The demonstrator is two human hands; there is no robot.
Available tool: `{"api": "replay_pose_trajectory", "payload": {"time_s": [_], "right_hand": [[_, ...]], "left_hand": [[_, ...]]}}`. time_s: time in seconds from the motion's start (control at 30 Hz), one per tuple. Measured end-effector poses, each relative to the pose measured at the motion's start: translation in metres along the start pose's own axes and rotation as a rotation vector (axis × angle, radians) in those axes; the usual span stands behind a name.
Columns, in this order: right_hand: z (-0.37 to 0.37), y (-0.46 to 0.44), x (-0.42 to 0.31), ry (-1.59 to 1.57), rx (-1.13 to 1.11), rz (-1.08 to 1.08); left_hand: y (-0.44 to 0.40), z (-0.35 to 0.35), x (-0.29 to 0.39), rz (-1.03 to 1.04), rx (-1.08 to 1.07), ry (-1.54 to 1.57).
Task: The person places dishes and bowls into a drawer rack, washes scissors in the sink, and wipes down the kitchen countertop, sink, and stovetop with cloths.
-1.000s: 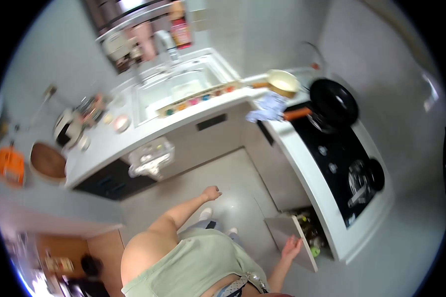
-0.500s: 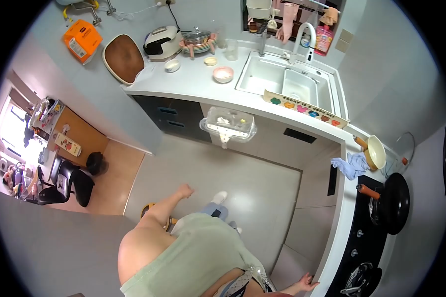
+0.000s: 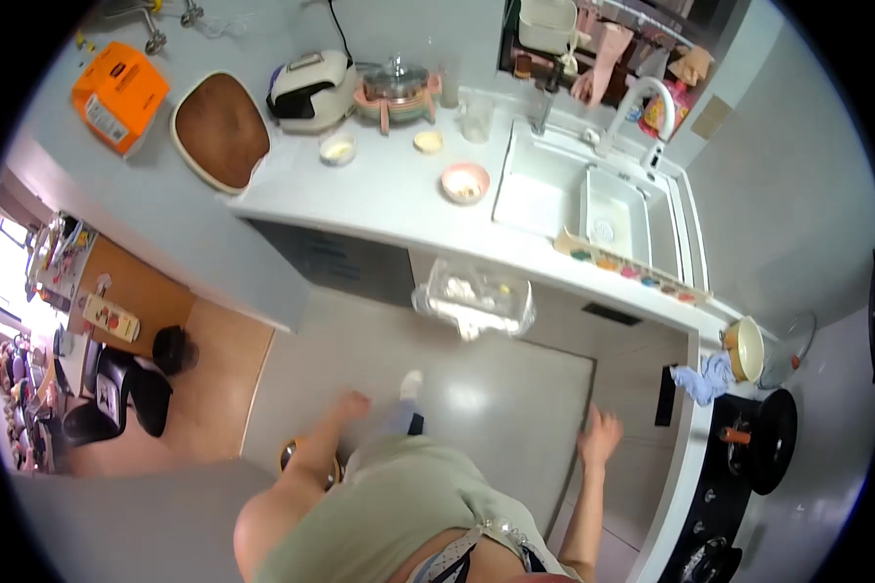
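1. The left hand (image 3: 352, 404) is held over the floor (image 3: 496, 418), nothing visibly gripped (finger closure cannot be told through the blur).
2. The right hand (image 3: 601, 437) is held open and empty near the cabinet doors (image 3: 637, 413).
3. The blue cloth (image 3: 707, 379) is bunched on the counter (image 3: 683, 476); it should handle light and soft, best grasped by a fold.

On the white tabletop (image 3: 379, 209), a rice cooker (image 3: 313, 92) sits beside a glass lid (image 3: 396, 80), with a pink bowl (image 3: 465, 183) nearer the sink (image 3: 538, 189). An orange package (image 3: 119, 99) is at the wall. Past the sink, a blue cloth (image 3: 707, 379) lies against a cream saucepan (image 3: 748, 350), near a black frying pan (image 3: 776, 442) on the stove (image 3: 719, 486). A black chair (image 3: 117, 394) stands in the next room.
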State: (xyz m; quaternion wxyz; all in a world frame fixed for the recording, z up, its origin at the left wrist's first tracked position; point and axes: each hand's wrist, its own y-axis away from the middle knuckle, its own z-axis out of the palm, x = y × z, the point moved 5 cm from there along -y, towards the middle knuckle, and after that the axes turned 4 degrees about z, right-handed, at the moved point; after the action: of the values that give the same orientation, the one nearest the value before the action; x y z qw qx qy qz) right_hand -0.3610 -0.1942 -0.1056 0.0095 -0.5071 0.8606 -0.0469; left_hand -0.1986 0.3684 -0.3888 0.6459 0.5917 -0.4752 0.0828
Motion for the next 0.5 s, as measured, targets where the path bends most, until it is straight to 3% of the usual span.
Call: {"api": "replay_pose_trajectory", "payload": {"time_s": [0.03,0.07,0.1,0.17,0.27,0.37,0.5], "right_hand": [[-0.013,-0.057,-0.047,-0.445,-0.008,-0.077],[-0.037,-0.109,-0.105,-0.83,-0.032,-0.167],[-0.069,-0.153,-0.161,-0.921,-0.002,-0.12],[-0.096,-0.232,-0.256,-0.557,0.236,-0.434],[-0.053,-0.324,-0.357,-0.409,0.106,-0.388],[-0.004,-0.371,-0.397,-0.228,0.051,-0.396],[0.018,-0.394,-0.391,-0.331,0.111,-0.469]], "left_hand": [[-0.021,-0.019,-0.02,0.088,-0.025,0.144],[-0.015,-0.03,0.006,0.006,0.04,0.094],[-0.01,-0.041,0.027,-0.079,0.103,0.049],[0.008,-0.065,0.077,-0.141,0.216,0.035],[0.006,-0.112,0.093,-0.106,0.348,0.154],[0.018,-0.146,0.081,-0.104,0.443,0.266],[0.04,-0.158,0.043,-0.243,0.568,0.369]]}}
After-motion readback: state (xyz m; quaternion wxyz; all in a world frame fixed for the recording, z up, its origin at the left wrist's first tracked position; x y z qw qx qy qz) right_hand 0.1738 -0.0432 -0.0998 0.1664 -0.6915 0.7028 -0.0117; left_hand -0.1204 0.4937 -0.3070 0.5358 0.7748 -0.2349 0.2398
